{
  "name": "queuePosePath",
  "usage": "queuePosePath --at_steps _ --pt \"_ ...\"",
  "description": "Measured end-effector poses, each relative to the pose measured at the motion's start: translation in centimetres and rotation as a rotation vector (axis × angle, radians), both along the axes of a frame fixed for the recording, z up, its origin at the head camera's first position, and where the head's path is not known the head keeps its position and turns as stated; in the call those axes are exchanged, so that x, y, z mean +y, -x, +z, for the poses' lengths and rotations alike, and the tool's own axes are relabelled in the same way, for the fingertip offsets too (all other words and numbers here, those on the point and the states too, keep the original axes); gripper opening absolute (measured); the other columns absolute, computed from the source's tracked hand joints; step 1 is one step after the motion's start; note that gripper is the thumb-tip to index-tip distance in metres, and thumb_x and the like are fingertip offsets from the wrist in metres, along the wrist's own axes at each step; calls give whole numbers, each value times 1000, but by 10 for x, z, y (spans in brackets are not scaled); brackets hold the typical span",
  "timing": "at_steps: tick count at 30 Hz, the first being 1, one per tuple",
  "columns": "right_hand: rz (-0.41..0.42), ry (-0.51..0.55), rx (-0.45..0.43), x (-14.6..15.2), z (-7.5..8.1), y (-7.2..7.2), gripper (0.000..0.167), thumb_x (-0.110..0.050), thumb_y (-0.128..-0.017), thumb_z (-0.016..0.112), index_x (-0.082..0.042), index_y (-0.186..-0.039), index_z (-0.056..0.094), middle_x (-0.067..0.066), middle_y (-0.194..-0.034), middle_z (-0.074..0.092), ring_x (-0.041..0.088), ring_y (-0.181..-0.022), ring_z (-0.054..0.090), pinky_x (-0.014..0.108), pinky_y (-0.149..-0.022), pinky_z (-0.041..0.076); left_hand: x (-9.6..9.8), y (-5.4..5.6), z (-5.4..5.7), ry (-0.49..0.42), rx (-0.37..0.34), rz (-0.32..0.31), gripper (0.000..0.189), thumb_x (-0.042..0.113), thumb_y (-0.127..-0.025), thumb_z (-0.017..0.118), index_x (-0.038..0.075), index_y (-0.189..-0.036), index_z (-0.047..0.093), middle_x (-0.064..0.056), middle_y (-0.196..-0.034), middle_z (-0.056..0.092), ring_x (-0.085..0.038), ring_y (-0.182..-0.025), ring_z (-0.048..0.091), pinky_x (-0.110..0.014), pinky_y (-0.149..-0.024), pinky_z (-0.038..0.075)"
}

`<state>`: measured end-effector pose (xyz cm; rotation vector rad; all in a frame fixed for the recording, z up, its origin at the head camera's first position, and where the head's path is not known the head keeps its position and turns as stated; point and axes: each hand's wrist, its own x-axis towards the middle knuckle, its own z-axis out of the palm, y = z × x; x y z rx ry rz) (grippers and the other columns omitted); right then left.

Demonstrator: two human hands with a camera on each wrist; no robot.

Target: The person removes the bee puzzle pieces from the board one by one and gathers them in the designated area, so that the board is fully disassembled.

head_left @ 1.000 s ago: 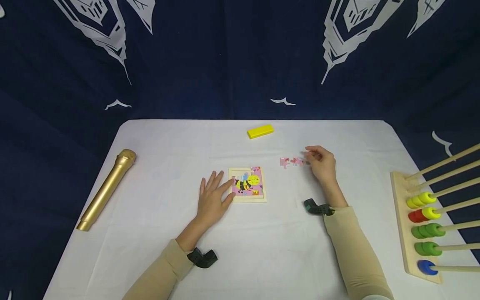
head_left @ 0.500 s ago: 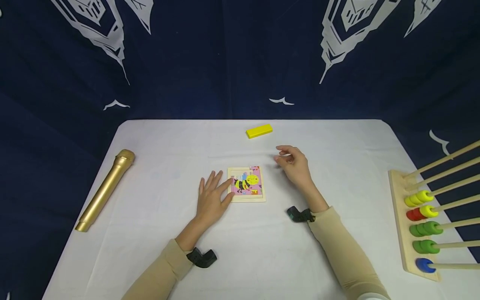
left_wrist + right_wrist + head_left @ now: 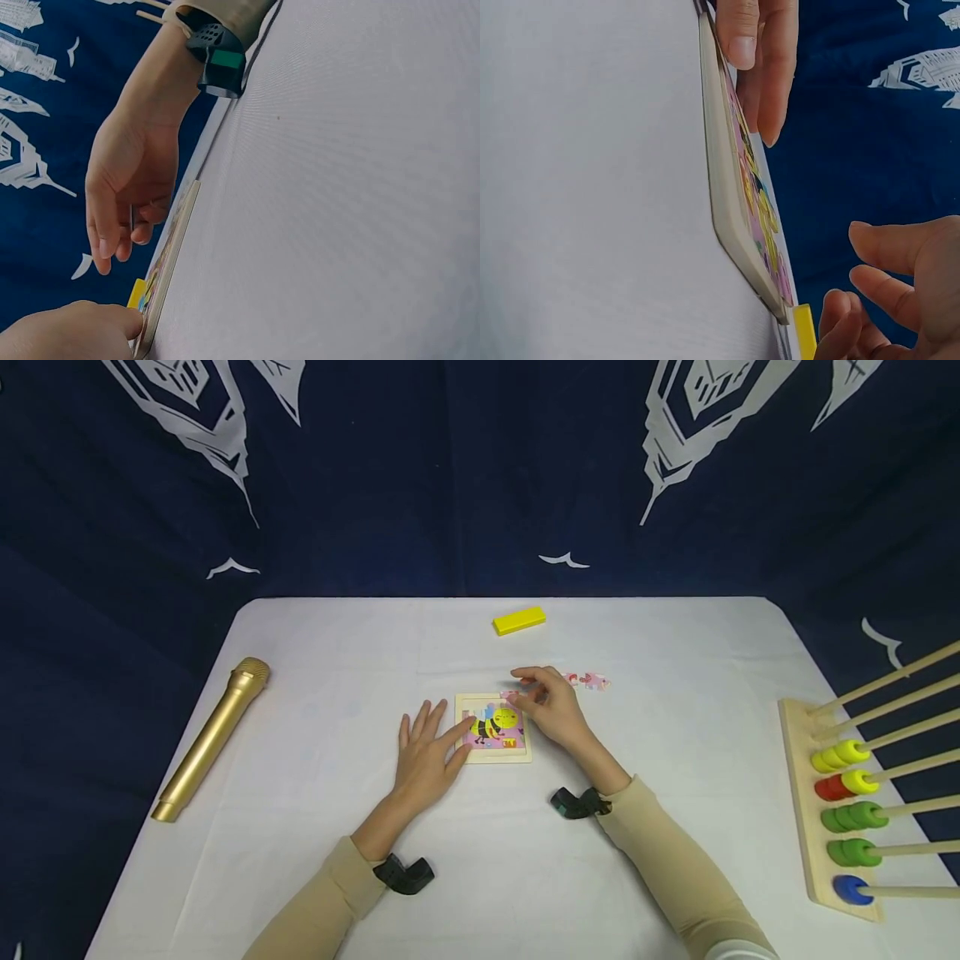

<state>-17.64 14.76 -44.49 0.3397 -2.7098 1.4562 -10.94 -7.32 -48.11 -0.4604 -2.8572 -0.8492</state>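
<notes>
A wooden jigsaw puzzle (image 3: 491,758) with a yellow bee picture lies in its pale frame at the table's middle. My left hand (image 3: 423,767) rests at its left side, fingers spread and straight, with index finger and thumb over the frame's edge. Above the top right corner is my right hand (image 3: 555,706), its thumb and fingers pinching a small puzzle piece; in the left wrist view the piece's thin edge (image 3: 133,217) shows between the fingers. Bare wood shows along the tray's top and left. Loose pink puzzle pieces (image 3: 596,681) lie just beyond the right hand, partly covered by it.
A yellow block (image 3: 519,621) lies near the far table edge. At the left is a gold microphone (image 3: 213,735). A wooden bead abacus (image 3: 825,810) with upright rods stands at the right edge. Dark blue patterned cloth (image 3: 420,485) hangs behind the white table.
My right hand has moved left from the loose pieces, passing over them, to the puzzle's top right corner, carrying a piece. My left hand has stayed at the frame.
</notes>
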Motion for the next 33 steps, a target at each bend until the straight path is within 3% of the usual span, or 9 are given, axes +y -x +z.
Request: queuePosePath --at_steps 7,22,33 --pt "-5 0 -20 0 -5 1 38 -7 -84 73 -4 -122 66 16 -108 60 20 -77 53 22 -66 42 -1 -1 0 49 -10 -18 36 28 -100 53 24 -134 62 -23 -155 31 -44 -148 15 -65 -116 4" --pt "26 -28 -10 2 -15 3 37 -8 -84 75 -3 -120 66 15 -107 61 18 -75 53 22 -66 41 0 0 -1 51 -1 -14 35 27 -99 54 25 -132 63 -21 -155 32 -44 -148 16 -65 -115 4" --pt "44 -141 23 3 -20 4 33 -8 -83 75 -4 -116 69 13 -99 58 18 -76 53 26 -67 39 0 -1 1 54 -3 -4 35 27 -98 55 25 -132 63 -21 -155 33 -44 -148 16 -64 -115 4"
